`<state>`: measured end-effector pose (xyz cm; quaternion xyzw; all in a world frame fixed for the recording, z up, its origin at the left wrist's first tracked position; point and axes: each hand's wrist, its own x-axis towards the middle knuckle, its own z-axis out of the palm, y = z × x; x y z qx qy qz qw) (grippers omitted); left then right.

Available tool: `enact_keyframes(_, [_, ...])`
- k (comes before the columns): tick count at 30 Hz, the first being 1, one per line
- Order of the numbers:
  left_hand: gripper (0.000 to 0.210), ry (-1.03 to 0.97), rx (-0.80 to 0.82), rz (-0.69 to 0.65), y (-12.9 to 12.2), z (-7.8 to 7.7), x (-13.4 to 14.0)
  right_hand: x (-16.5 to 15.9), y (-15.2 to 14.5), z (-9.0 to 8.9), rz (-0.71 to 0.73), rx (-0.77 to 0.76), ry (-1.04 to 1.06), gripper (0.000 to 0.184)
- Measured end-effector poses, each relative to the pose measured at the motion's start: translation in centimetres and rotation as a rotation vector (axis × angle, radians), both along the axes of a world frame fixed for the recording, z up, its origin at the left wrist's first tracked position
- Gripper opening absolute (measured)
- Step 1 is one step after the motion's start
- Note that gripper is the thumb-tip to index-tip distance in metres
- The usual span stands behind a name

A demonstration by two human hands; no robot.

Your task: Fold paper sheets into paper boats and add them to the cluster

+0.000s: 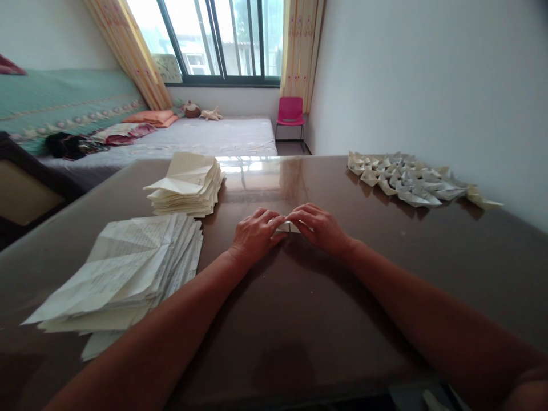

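A small folded piece of paper (293, 228) is between my two hands at the middle of the brown table (274, 319). My left hand (258, 233) pinches its left side, fingers bent over the top and thumb below. From the right, my right hand (320, 228) grips the other side with fingers and thumb. Most of the paper is covered by my fingers. Left of my hands lie a stack of creased printed sheets (128, 257) and, behind it, a stack of cream sheets (188, 177). Many folded paper boats (411, 177) sit together at the far right.
The glossy tabletop meets a white wall (419, 74) on the right. Beyond the table are a bed (231, 134), a pink chair (291, 111) and a window with curtains (299, 45). A dark chair back (29, 188) stands at the left edge.
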<state>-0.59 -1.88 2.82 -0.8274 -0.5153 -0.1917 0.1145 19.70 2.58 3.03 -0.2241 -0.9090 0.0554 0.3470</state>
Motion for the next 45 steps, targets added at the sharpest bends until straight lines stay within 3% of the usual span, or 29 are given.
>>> enact_keyframes(6, [0.024,0.049,-0.032,0.012,-0.1,0.2,0.1,0.0,-0.1,-0.1,0.079,-0.035,0.005,0.023])
enact_keyframes(10, [0.025,0.050,-0.035,0.010,0.0,0.1,0.1,0.0,-0.1,0.0,0.058,-0.069,0.014,0.022])
enact_keyframes(12, [0.032,0.017,-0.039,-0.007,0.1,0.1,0.0,-0.1,-0.1,0.1,0.040,-0.104,0.063,0.020])
enact_keyframes(15, [0.061,-0.079,-0.055,-0.018,0.3,0.1,-0.1,-0.2,0.0,0.5,0.014,-0.200,0.196,0.017])
enact_keyframes(18, [0.065,-0.181,-0.098,-0.011,0.3,0.1,-0.2,-0.2,0.2,1.0,-0.055,-0.320,0.329,0.016])
enact_keyframes(22, [0.045,-0.462,-0.175,-0.037,0.6,-0.1,0.0,0.5,0.7,1.7,-0.069,-0.615,0.434,0.029])
enact_keyframes(26, [0.035,-0.746,-0.306,-0.080,1.1,-0.3,0.2,2.0,1.3,2.0,0.228,-1.088,0.441,0.057])
enact_keyframes(28, [0.035,-0.813,-0.360,-0.085,1.3,-0.3,0.2,2.5,1.6,1.8,0.335,-1.190,0.382,0.073])
enact_keyframes(30, [0.036,-0.835,-0.405,-0.085,1.3,-0.2,0.2,2.5,1.9,1.3,0.324,-1.201,0.359,0.076])
enact_keyframes(34, [0.037,-0.806,-0.428,-0.060,0.9,0.1,0.4,1.3,1.9,0.1,0.139,-1.114,0.476,0.049])
enact_keyframes(37, [0.043,-0.796,-0.486,-0.102,0.7,0.2,0.5,0.5,1.8,-0.4,0.077,-1.044,0.508,0.042])
enact_keyframes(41, [0.041,-0.834,-0.532,-0.090,0.7,0.1,0.5,0.3,1.6,-0.2,0.055,-1.022,0.514,0.038])
enact_keyframes(45, [0.034,-0.801,-0.446,0.003,1.0,0.0,0.4,1.3,1.6,0.8,0.160,-1.102,0.391,0.040])
